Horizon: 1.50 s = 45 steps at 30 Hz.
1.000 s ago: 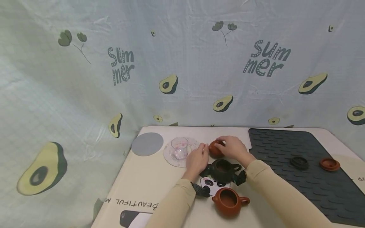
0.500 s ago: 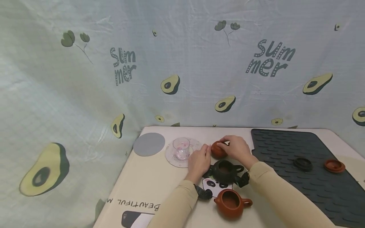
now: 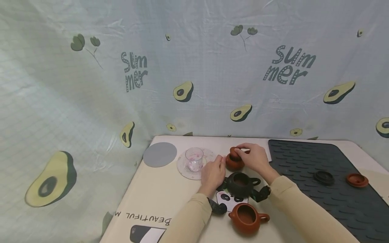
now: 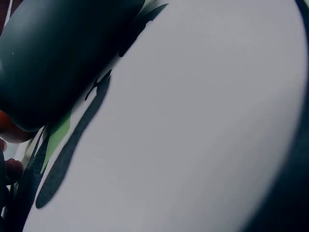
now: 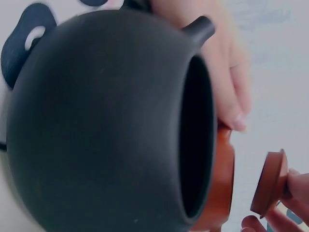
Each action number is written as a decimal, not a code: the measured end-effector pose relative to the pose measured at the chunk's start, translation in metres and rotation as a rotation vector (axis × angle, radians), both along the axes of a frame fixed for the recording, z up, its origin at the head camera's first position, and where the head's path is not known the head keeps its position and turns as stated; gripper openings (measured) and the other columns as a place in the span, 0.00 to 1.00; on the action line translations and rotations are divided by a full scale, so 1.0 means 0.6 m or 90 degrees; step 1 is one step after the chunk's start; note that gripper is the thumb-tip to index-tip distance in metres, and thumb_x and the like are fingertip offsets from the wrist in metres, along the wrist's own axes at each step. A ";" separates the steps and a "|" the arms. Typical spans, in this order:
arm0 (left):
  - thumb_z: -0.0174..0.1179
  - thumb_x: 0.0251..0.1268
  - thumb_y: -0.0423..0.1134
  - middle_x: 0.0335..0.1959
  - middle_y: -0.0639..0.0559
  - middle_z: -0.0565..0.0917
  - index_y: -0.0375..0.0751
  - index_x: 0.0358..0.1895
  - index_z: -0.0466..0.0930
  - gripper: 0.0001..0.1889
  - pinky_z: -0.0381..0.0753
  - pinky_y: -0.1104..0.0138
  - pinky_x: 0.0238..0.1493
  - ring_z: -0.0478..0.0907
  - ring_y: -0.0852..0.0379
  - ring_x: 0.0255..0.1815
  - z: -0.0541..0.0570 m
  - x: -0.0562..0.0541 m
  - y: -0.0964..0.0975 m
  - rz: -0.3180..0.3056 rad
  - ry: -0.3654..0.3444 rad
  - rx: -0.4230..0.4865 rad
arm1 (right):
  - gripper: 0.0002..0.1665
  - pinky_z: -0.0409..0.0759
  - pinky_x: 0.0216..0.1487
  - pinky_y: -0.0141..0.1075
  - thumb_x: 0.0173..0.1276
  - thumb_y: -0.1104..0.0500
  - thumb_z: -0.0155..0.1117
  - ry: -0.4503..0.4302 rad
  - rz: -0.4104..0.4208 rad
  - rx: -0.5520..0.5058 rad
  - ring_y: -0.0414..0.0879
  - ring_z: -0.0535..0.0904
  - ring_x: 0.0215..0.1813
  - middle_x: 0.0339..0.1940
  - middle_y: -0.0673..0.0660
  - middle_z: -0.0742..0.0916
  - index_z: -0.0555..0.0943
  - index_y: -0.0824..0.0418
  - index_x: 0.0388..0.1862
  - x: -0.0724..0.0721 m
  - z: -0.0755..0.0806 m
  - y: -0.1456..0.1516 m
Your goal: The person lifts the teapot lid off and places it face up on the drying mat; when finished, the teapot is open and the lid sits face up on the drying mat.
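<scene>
My right hand (image 3: 254,158) pinches a small red-brown lid (image 5: 269,183) by its knob, tilted and raised over the far red-brown teapot (image 3: 234,165). A gap shows between lid and pot in the right wrist view. On the pot's spout side, my left hand (image 3: 213,172) holds it with the fingertips. A black teapot (image 3: 237,185) without its lid stands between my forearms, its dark body (image 5: 96,121) covering much of the far pot in the right wrist view. The left wrist view mostly shows white tabletop print beside the black pot (image 4: 63,53).
Nearer me stands an uncovered red-brown teapot (image 3: 245,222). A clear cup (image 3: 193,158) rests on a round coaster (image 3: 185,174) at left, with a grey disc (image 3: 159,154) beyond. A black lid (image 3: 323,177) and a red-brown lid (image 3: 357,180) lie on the dark mat (image 3: 299,157).
My right hand has lifted the lid off the far teapot, baring its opening. The left hand stays at that pot's side. The head view has shifted slightly.
</scene>
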<state>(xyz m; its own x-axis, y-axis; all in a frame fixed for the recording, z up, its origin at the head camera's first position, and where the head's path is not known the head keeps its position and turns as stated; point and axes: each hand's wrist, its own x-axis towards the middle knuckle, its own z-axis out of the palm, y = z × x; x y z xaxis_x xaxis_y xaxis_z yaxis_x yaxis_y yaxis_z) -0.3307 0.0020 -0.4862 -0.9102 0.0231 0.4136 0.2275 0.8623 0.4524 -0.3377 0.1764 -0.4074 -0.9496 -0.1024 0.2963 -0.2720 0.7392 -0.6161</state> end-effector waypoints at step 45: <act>0.42 0.84 0.54 0.24 0.48 0.81 0.52 0.40 0.76 0.17 0.73 0.57 0.30 0.83 0.44 0.33 0.001 0.004 -0.002 0.003 0.002 0.017 | 0.25 0.80 0.55 0.36 0.83 0.47 0.52 -0.284 0.155 -0.653 0.46 0.86 0.52 0.55 0.51 0.85 0.67 0.56 0.71 0.079 -0.003 0.068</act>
<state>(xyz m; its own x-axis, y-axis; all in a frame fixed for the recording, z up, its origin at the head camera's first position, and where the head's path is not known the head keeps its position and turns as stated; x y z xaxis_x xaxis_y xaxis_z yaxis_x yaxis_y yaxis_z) -0.3284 0.0009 -0.4854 -0.9091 0.0072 0.4166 0.2242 0.8512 0.4746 -0.2903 0.2169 -0.4093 -0.9791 -0.2030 -0.0119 0.0552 -0.2092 -0.9763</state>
